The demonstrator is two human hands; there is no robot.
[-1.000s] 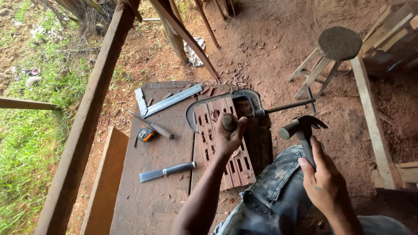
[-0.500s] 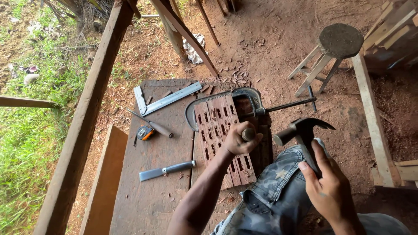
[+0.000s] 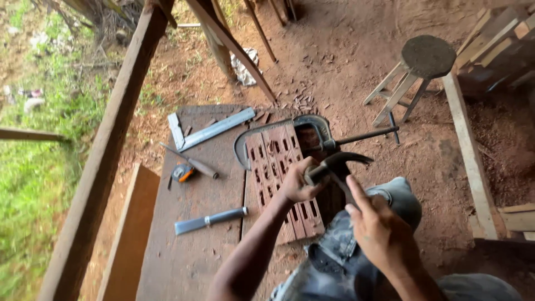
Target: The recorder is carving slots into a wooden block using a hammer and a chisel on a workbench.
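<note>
Gripping a chisel handle in a closed left hand, fingers wrapped round it, its tip hidden but seemingly standing on the slotted wooden panel near the bench's right edge. Closing the right hand round the shaft of a claw hammer, head hanging just above the chisel's butt, probably so a blow lands straight down the tool. Lying flat along the right side of the dark plank bench, the panel, pinched at its far end by a large C-clamp, screw bar sticking out past the right edge, most likely keeping the work from sliding under blows. Resting within easy reach on the left half: a steel square toward the far left corner, a slim awl-like tool and a tape measure nearer the middle, a second chisel toward the near side. Standing on red earth beyond the right edge, a round-topped stool. Bracing a denim-clad knee against the bench's right edge, right under the hammer hand.
</note>
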